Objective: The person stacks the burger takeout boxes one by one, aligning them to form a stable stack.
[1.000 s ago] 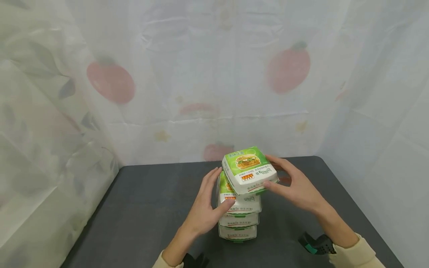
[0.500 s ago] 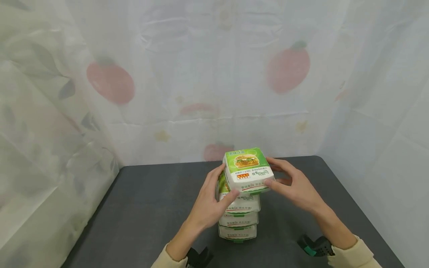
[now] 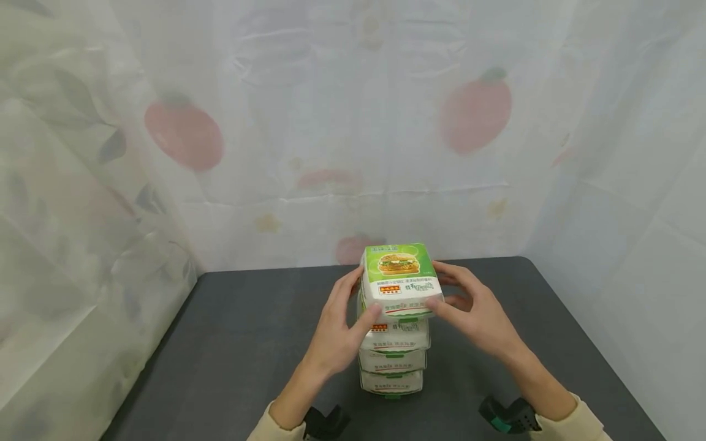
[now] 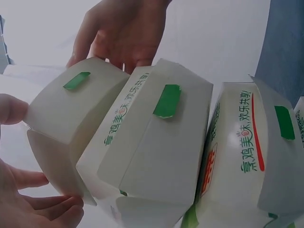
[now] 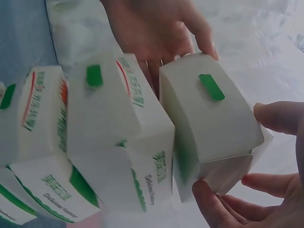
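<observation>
A green and white cardboard burger box (image 3: pixel 401 275) with a burger picture sits at the top of a stack of similar boxes (image 3: pixel 398 340). My left hand (image 3: pixel 333 337) holds its left side, thumb at the front corner and fingers along the side. My right hand (image 3: pixel 478 312) grips the right side, thumb at the front. In the left wrist view the held box (image 4: pixel 71 107) lies close against the box below (image 4: pixel 156 137); whether it bears its full weight there I cannot tell. The right wrist view shows the held box (image 5: pixel 221 118) between thumb and fingers.
The stack stands on a dark grey table (image 3: pixel 248 343). White sheeting with faded fruit prints (image 3: pixel 353 122) hangs behind and along both sides. Black wrist devices (image 3: pixel 510 416) sit at the cuffs of the cream sleeves.
The top box has moved slightly left and turned from a tilted angle to nearly line up with the stack. Both hands have shifted left with it over the last half second.
</observation>
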`<state>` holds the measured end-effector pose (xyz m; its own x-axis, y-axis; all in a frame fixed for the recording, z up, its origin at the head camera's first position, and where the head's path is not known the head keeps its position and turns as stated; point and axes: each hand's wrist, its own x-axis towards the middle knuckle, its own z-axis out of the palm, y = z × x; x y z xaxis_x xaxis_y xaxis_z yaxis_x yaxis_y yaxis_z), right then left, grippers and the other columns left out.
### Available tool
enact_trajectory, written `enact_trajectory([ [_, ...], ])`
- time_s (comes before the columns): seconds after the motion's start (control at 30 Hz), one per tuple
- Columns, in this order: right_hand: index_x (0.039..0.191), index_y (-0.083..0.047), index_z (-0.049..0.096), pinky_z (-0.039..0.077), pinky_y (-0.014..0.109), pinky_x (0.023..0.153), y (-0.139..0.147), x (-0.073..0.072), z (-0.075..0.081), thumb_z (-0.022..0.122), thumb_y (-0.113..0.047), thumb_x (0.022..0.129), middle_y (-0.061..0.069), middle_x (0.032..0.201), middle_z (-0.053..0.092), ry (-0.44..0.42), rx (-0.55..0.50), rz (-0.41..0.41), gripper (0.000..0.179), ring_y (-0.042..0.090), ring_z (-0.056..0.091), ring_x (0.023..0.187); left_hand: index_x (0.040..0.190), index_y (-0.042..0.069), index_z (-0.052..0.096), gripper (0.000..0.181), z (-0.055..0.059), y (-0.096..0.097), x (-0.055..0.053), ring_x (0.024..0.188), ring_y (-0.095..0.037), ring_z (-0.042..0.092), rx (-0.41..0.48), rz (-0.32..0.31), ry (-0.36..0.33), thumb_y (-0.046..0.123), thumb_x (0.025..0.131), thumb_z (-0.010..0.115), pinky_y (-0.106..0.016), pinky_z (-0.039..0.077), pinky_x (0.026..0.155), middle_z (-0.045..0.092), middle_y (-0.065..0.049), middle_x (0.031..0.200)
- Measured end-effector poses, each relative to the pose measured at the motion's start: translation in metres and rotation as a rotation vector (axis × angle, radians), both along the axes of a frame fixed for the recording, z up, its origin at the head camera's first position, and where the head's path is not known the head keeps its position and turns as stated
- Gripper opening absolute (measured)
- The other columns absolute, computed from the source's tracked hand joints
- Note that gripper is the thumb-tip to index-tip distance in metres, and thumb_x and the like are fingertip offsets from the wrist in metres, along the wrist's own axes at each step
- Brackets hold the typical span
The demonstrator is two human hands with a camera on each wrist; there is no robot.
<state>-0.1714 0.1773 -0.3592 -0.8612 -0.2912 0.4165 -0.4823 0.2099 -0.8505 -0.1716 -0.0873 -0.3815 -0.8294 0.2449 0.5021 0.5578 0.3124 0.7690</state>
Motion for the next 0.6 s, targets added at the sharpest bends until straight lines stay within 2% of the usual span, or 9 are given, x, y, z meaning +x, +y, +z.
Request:
enact_trajectory([
  [0.37,0.151,-0.011,0.045,0.057,0.032,0.087,-0.008,0.007,-0.006,0.068,-0.006,0.098,0.01,0.146,0.042,-0.005,-0.022,0.003,0.059,0.013,0.055,0.121,0.159,0.019,0.033,0.064,-0.005,-0.015,-0.005,0.143,-0.022,0.04,0.006,-0.078,0.038,0.023,0.102,0.061,-0.047,0.033,0.116,0.041,-0.004,0.154],
  [0.6,0.151,-0.012,0.046,0.053,0.027,0.09,-0.01,0.009,-0.009,0.07,-0.006,0.096,0.008,0.146,0.043,0.039,0.003,-0.03,0.061,0.014,0.048,0.127,0.16,0.022,0.032,0.064,-0.01,-0.019,-0.004,0.142,-0.021,0.042,-0.014,-0.085,0.009,0.023,0.102,0.061,-0.049,0.036,0.114,0.042,-0.002,0.153],
])
